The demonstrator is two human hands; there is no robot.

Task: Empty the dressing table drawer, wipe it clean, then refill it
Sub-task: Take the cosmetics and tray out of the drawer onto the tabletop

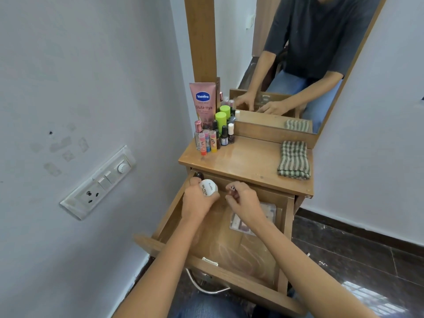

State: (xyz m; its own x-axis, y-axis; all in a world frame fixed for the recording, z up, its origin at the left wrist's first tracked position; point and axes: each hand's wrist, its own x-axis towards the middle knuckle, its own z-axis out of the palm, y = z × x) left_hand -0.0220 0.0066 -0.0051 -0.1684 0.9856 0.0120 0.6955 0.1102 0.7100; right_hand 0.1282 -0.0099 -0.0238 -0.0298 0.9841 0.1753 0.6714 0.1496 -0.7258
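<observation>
Reaching into open drawer (284, 216), left hand (198, 203) grips white round jar (208, 187), right hand (244, 198) pinches small brown bottle (231, 190), clear case (267, 211) beneath wrist.

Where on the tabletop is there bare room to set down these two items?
Bare wood lies between the bottle cluster and the folded cloth, and along the tabletop front edge. The back-left corner around the Vaseline tube is crowded.

two hands (199, 200), one cloth (294, 159), one drawer (284, 230)
</observation>
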